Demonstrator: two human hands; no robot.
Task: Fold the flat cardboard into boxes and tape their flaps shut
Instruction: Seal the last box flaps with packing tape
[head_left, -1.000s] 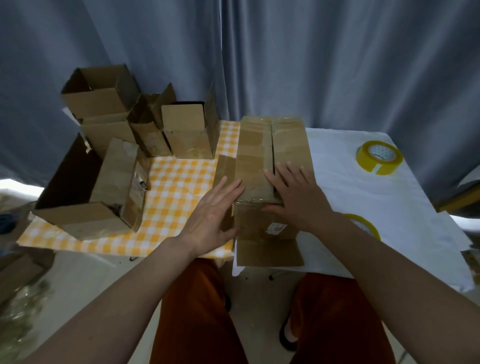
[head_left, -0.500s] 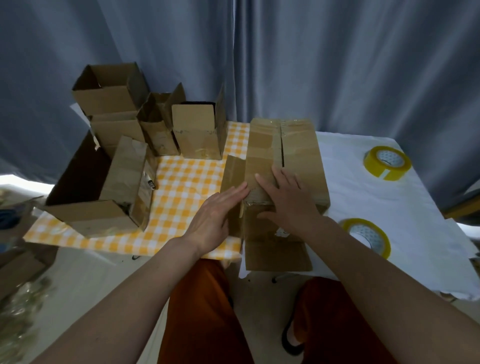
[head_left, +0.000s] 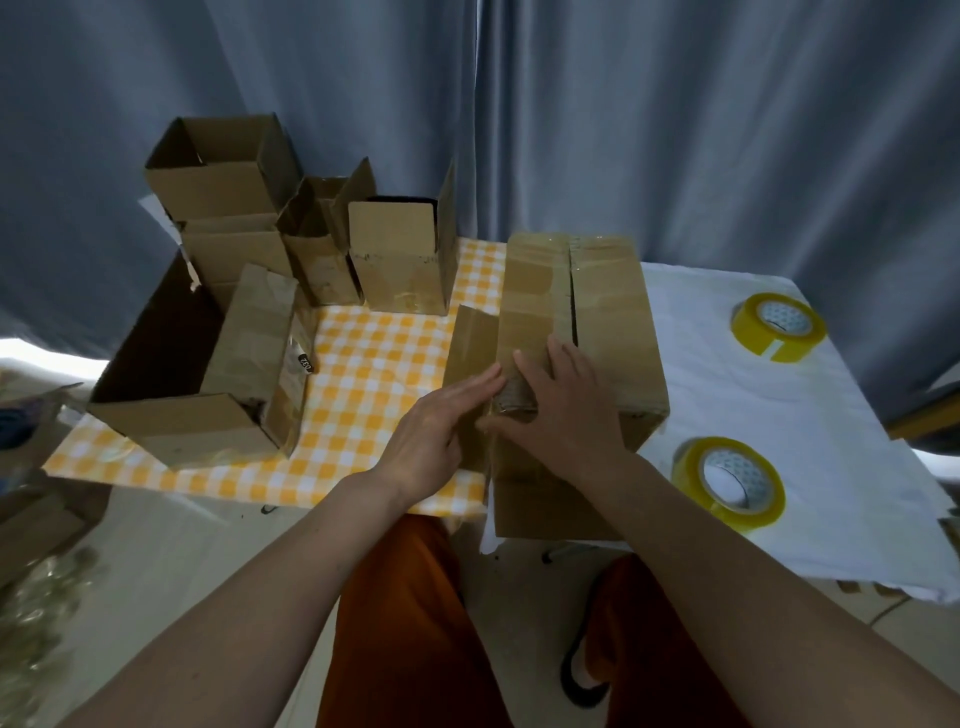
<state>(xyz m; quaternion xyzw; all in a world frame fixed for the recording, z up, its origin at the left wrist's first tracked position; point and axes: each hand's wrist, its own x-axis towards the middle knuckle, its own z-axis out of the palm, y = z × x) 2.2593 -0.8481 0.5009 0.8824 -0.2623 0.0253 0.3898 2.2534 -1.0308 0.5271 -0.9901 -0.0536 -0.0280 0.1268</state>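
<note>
Slid forward along the box (head_left: 608, 332) since a second ago, both hands now nearer its top seam, the right one farther up the left top flap. Nearest, orange trousers (head_left: 410, 623) and a dark shoe (head_left: 582, 675) over pale floor. Just beyond, hanging off the near edge of the surface (head_left: 779, 499), the box's lower front flap (head_left: 545, 509). Left hand (head_left: 436, 426): fingers straight and together, laid flat against the loose side flap (head_left: 467, 364) on the box's left, fingertips close to the right hand; grip wide, holding nothing. Right hand (head_left: 561, 410): palm down on the box's near top edge, fingers spread and nearly straight, thumb pointing left over the front face; pressing, not clasping. To the right on white cloth, one roll of yellow tape (head_left: 727, 483) just beside the right forearm, lying flat. Farther back right, a second roll (head_left: 779, 325), well apart from the box. To the left on the orange checked cloth (head_left: 374, 374), a large open box (head_left: 171, 395) with a smaller one (head_left: 254, 338) leaning in it. Behind those, three upright open boxes (head_left: 400, 260) in a row, another (head_left: 218, 171) stacked on top. Farthest back, a grey curtain (head_left: 571, 114).
</note>
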